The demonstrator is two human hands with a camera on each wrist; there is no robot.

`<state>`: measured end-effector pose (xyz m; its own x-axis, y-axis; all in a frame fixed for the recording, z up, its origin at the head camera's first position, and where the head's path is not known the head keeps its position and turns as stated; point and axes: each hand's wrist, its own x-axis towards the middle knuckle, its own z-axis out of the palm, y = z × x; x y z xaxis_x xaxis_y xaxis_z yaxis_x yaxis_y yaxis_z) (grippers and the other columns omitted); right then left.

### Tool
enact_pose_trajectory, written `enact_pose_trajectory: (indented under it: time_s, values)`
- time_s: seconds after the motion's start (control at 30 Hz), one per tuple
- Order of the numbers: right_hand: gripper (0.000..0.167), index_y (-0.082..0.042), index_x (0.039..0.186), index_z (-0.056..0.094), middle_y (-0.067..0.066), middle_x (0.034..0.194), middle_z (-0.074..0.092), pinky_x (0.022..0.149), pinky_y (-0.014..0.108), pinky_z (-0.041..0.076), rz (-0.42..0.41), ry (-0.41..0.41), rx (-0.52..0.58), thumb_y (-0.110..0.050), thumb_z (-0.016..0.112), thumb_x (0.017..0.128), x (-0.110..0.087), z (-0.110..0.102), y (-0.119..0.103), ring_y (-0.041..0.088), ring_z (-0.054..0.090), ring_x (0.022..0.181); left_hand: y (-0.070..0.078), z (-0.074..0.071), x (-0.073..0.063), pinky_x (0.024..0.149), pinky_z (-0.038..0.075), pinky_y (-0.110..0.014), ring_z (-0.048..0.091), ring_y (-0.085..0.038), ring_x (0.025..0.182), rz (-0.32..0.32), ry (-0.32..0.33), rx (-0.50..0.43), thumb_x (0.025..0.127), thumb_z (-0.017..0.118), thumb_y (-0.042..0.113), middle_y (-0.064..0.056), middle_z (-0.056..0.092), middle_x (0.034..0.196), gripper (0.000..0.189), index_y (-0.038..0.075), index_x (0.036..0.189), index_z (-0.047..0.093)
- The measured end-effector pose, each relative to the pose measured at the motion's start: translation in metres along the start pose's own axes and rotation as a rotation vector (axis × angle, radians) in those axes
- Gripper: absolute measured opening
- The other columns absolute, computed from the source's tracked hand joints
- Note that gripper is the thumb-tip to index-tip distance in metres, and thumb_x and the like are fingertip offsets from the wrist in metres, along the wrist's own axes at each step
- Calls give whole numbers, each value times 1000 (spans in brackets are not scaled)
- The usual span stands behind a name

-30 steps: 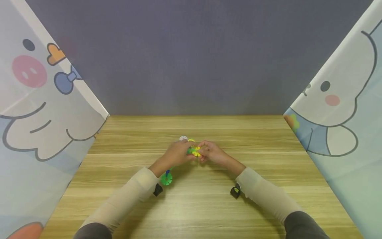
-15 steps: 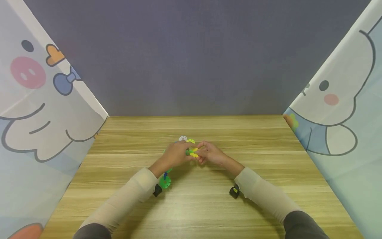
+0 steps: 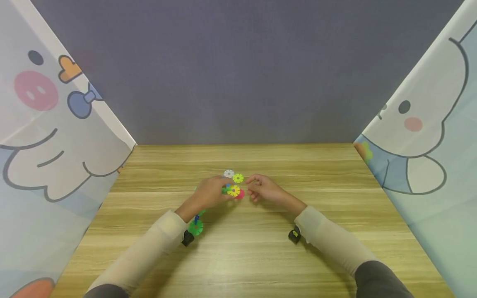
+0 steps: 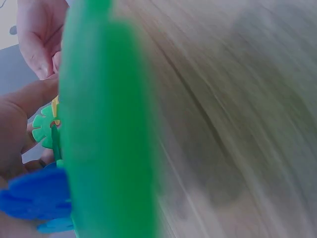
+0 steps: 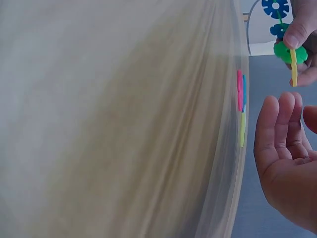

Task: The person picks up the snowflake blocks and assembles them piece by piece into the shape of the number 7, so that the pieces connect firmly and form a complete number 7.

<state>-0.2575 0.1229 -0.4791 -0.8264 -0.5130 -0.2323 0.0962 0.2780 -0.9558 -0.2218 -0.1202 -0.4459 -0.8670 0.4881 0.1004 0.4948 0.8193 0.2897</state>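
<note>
My left hand pinches a chain of slotted plastic snowflake discs between thumb and fingers. At the chain's front end sits a yellow disc, slotted into a green disc by the fingertips. The chain runs back under the wrist to another green disc, with blue discs between. Up close in the left wrist view, a blurred green disc hides much of that hand. My right hand hovers just to the right, fingers loosely bent, holding nothing and apart from the chain.
Loose discs lie on the wooden table beyond the left hand: a white one, a yellow-green one and a pink one. A blue disc is beside the pink one. A grey panel stands behind the table.
The left hand has moved left with the disc chain, and the right hand has let go of the yellow disc. The pink disc on the table has come into sight.
</note>
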Motion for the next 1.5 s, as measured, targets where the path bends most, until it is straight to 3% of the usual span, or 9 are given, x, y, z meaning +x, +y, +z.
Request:
enact_pose_trajectory:
  time_s: [0.23,0.37,0.5,0.67,0.83,1.2,1.5]
  values:
    - [30,6,128,56,20,93,67,67,30,58,-103,-19,-179,-8,57,101,1,1,0,22,64,75,-11,-2,-11,86,62,-44,72,-28,107,7,22,-10,82,84,44,-8,74,122,55,17,129,70]
    - [27,2,126,59,13,92,69,63,27,54,-156,-28,-333,-10,59,101,2,3,-3,19,62,73,-15,-4,-18,74,61,-35,72,-19,90,2,29,-2,81,85,41,-5,76,113,50,17,123,72]
    - [26,-3,124,62,7,93,72,61,26,53,-172,-24,-460,-14,62,101,5,5,-4,13,62,70,-19,-5,-22,66,57,-28,69,-13,85,-8,22,43,82,85,42,-1,76,104,48,19,121,73]
    - [26,-1,122,63,2,95,72,70,25,55,-209,-26,-603,-13,63,99,11,9,-6,9,62,75,-20,-6,-24,63,57,-28,70,-14,89,-51,-12,39,83,84,43,-1,76,107,48,19,124,73]
    - [31,-2,122,64,-2,85,69,76,26,55,-229,-30,-732,-14,69,93,15,14,-7,8,61,75,-20,-6,-26,61,56,-28,70,-15,88,-61,-24,36,83,84,42,-1,76,106,48,20,124,72]
    - [38,-3,122,65,-6,73,62,70,25,51,-231,-27,-805,-22,76,90,19,17,-5,6,55,66,-19,-5,-27,54,53,-25,70,-14,85,-54,-27,68,83,83,45,-2,76,106,48,22,124,72]
    - [37,-5,120,67,-5,83,63,76,28,53,-216,-15,-829,-23,77,89,23,18,-3,9,57,77,-19,-6,-28,54,52,-25,69,-14,83,-77,-54,60,84,82,45,-2,75,104,48,23,126,72]
